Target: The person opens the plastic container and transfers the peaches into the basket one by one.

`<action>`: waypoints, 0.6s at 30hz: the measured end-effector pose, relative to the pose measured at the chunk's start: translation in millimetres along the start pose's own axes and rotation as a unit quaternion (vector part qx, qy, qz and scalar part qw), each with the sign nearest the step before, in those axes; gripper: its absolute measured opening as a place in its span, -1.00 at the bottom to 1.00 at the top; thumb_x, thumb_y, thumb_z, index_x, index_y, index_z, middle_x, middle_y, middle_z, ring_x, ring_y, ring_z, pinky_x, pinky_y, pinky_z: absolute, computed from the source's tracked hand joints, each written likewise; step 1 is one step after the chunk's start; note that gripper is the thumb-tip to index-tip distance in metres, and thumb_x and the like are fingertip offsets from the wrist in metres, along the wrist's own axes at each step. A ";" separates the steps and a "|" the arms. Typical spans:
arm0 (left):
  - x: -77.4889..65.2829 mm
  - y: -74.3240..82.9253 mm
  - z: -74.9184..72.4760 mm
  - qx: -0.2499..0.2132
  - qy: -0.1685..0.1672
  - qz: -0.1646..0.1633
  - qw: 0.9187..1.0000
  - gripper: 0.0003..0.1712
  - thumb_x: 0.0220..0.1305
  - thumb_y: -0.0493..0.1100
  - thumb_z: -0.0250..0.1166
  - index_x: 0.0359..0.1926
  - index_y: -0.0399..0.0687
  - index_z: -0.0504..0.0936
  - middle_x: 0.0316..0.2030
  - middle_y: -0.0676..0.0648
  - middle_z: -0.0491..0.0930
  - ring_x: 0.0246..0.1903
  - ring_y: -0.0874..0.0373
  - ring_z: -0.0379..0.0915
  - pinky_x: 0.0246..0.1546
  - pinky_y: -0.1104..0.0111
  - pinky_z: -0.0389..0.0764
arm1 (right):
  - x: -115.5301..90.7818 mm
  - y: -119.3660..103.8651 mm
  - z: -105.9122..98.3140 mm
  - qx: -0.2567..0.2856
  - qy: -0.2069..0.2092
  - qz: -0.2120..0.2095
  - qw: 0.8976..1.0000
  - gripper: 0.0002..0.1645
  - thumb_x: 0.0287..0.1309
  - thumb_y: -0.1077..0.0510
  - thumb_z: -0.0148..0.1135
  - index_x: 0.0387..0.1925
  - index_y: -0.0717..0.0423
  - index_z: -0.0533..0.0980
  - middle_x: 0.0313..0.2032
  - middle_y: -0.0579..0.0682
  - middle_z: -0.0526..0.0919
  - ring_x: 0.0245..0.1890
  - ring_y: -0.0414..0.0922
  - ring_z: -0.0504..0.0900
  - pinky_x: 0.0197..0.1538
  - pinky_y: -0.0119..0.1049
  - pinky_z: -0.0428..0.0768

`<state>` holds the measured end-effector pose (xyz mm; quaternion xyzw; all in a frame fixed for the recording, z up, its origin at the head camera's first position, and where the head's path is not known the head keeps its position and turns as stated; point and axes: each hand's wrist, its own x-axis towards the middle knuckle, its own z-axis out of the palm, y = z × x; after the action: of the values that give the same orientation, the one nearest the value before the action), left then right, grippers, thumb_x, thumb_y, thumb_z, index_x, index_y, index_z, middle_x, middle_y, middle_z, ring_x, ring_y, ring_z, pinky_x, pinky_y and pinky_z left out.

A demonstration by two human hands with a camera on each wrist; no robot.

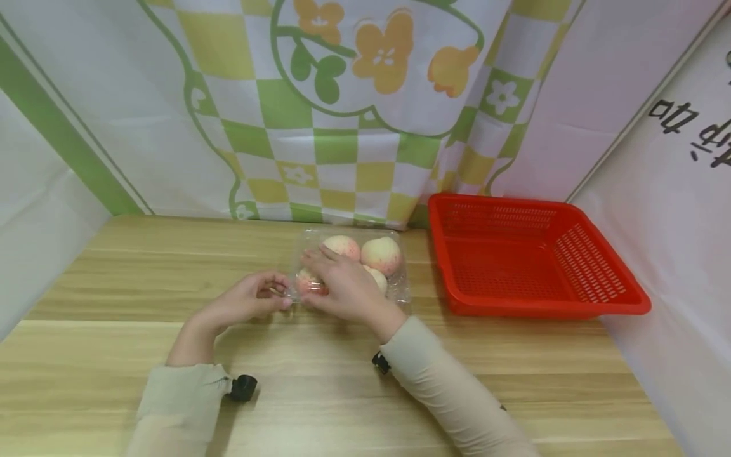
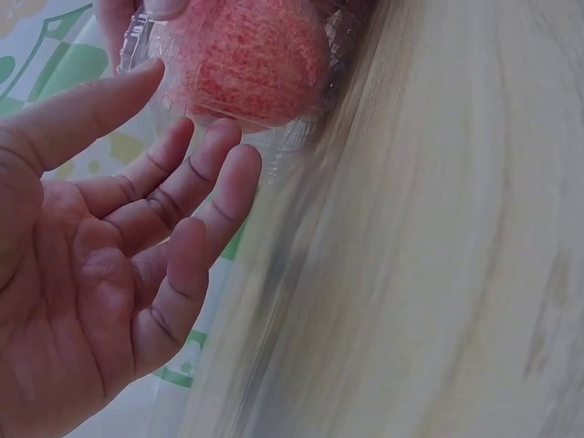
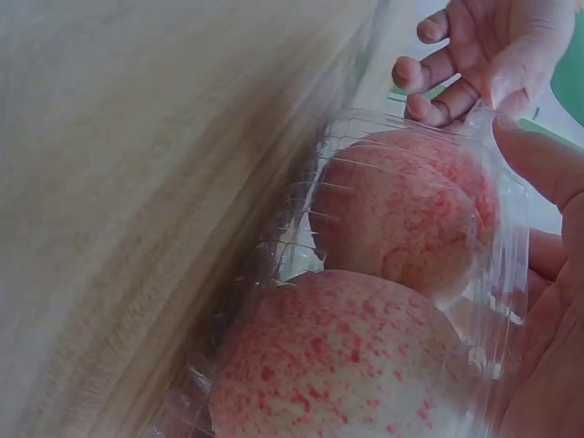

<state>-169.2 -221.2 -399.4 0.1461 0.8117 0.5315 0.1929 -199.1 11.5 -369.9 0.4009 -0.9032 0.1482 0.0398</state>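
Observation:
A clear plastic clamshell box (image 1: pixel 403 292) with several pink-flecked peaches (image 1: pixel 381 256) inside lies on the table. My right hand (image 1: pixel 348 285) rests on top of the box, over its left part, and hides some of the fruit. In the right wrist view its thumb (image 3: pixel 538 160) reaches along the lid's edge, beside two peaches (image 3: pixel 342 365) seen through the plastic. At the box's left end is my left hand (image 1: pixel 248 299), fingertips right at the edge. The left wrist view shows its fingers (image 2: pixel 239 182) loosely bent, thumb apart from them, with nothing between.
A red plastic basket (image 1: pixel 451 279) with slotted walls stands right of the box. The wooden table (image 1: pixel 320 393) extends in front of both. Behind it hangs a green and yellow checked curtain (image 1: pixel 337 149); white panels with black writing (image 1: pixel 674 117) border the right side.

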 end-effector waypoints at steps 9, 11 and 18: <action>3.6 2.4 3.8 0.010 0.003 0.006 1.000 -0.67 0.37 -0.14 0.25 -0.01 -0.29 0.47 -0.18 -0.31 0.63 -0.19 -0.06 0.59 -0.27 0.26 0.61 | 0.3 -3.6 8.1 -0.077 0.035 -0.013 0.996 -0.23 0.19 -0.20 0.32 0.35 0.04 0.41 0.39 -0.02 0.42 0.42 0.03 0.36 0.05 -0.17 0.66; 3.7 3.3 4.9 0.009 0.001 0.013 1.000 -0.68 0.37 -0.15 0.25 -0.03 -0.31 0.48 -0.20 -0.31 0.64 -0.20 -0.05 0.59 -0.26 0.26 0.61 | -0.6 -4.6 10.6 -0.100 0.052 -0.024 0.993 -0.25 0.18 -0.19 0.31 0.32 0.06 0.44 0.35 0.01 0.47 0.38 0.04 0.42 0.05 -0.20 0.66; 1.7 4.7 6.2 0.011 0.001 0.028 1.000 -0.70 0.36 -0.21 0.25 -0.04 -0.36 0.48 -0.22 -0.30 0.64 -0.21 -0.04 0.59 -0.23 0.27 0.62 | -2.0 -7.0 15.2 -0.149 0.086 -0.047 0.984 -0.31 0.15 -0.15 0.30 0.24 0.10 0.50 0.27 0.03 0.57 0.31 0.03 0.51 0.19 -0.25 0.58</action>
<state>-167.7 -213.7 -397.6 0.1704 0.8133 0.5279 0.1756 -191.9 4.0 -383.1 0.4183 -0.8885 0.0435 0.1835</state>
